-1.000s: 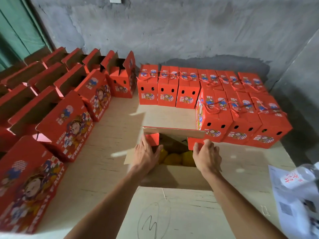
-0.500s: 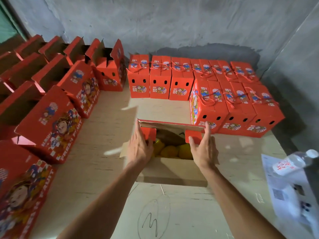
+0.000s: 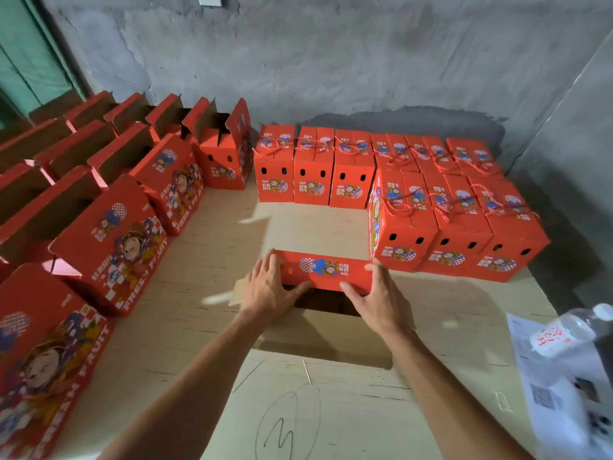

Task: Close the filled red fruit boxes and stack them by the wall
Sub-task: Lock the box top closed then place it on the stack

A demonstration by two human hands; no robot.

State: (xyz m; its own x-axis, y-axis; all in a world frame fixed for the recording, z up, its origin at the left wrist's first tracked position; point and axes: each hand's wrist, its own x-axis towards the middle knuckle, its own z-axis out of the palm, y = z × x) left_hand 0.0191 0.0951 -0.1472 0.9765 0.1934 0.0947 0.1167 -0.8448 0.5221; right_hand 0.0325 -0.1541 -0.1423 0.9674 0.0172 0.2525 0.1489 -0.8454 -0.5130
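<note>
The red fruit box (image 3: 326, 272) I am working on stands in front of me on the wooden board. Its far red top flap is folded down over the opening, and only a dark gap shows beneath, hiding the fruit. My left hand (image 3: 268, 290) grips the flap's left end, thumb along its front edge. My right hand (image 3: 378, 300) grips the right end the same way. The near brown flap (image 3: 318, 340) lies open toward me. Several closed boxes (image 3: 461, 234) with red cord handles stand by the grey wall (image 3: 331, 61).
Several open red boxes (image 3: 109, 240) with raised flaps line the left side, close to my left arm. A water bottle (image 3: 570, 333) lies on a printed paper sheet (image 3: 557, 386) at the right edge. Bare board (image 3: 315, 220) lies between my box and the closed row.
The far red flap has come down over the opening, covering the yellow fruit. My hands moved from the small side tabs to the ends of this flap.
</note>
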